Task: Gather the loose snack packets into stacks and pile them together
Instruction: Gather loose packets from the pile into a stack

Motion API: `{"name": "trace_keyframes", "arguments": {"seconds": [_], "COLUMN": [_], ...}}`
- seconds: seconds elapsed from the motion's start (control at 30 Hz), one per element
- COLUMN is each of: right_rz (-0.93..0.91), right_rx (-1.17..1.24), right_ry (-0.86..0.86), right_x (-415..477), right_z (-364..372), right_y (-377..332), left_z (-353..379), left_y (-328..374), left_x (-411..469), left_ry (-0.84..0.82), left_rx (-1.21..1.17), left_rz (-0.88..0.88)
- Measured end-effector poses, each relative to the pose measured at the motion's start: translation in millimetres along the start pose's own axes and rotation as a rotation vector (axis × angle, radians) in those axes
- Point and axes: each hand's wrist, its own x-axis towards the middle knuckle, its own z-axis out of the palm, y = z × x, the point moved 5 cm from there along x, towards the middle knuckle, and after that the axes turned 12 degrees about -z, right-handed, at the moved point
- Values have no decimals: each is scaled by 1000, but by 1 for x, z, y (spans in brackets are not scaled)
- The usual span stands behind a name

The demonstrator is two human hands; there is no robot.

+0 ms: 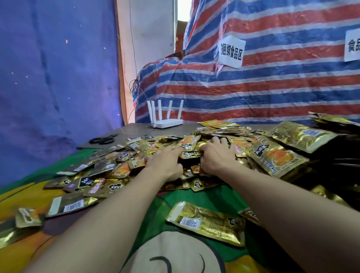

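Observation:
A wide heap of gold foil snack packets (188, 143) covers the middle of the table. Both my arms reach forward into it. My left hand (166, 163) lies palm down on the packets, fingers stretched toward the heap's middle. My right hand (216, 155) rests on the packets beside it, fingers spread and slightly bent over them. Larger-looking packets (277, 157) lie stacked at the right. One loose packet (207, 221) lies near me between my forearms. More loose packets (71, 204) are scattered at the left.
A colourful printed cloth (178, 258) covers the near table. A white router (166, 121) and black scissors (103, 139) sit at the table's far edge. A striped tarp (277, 84) rises behind, a blue sheet (45, 81) at the left.

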Motion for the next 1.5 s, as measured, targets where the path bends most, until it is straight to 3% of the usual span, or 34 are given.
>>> {"name": "trace_keyframes", "arguments": {"seconds": [0.33, 0.53, 0.7, 0.8, 0.9, 0.97, 1.07, 1.2, 1.3, 1.4, 1.5], "right_rz": [-227, -259, -192, -123, -14, 54, 124, 218, 282, 220, 63], "right_rx": [115, 307, 606, 836, 1056, 1157, 1320, 1483, 1544, 1449, 1236], "right_ry": [157, 270, 325, 409, 517, 536, 506, 513, 481, 468, 501], "right_x": [-71, -115, -153, -175, -192, -198, -199, -199, -198, -201, -203], "right_z": [-43, -79, -99, -100, -95, -88, -84, -80, -74, -74, -84], "right_y": [-26, -37, -34, -27, -17, -9, 1, 11, 12, 7, -4], "left_z": [-32, -62, -87, -95, -96, -88, -77, -67, -49, -42, -51], "left_y": [-18, -49, -58, -45, -33, -27, -29, -40, -37, -35, -39], "left_x": [-79, -127, -146, -156, -169, -173, -173, -168, -166, -171, -180], "left_ry": [263, 305, 255, 283, 424, 432, 427, 410, 292, 297, 469], "left_rx": [-179, -432, -746, -771, -775, -887, -1008, -1431, -1694, -1534, -1442], "left_rz": [2, -200, -393, -417, -346, -240, -230, -406, -537, -579, -575]}}
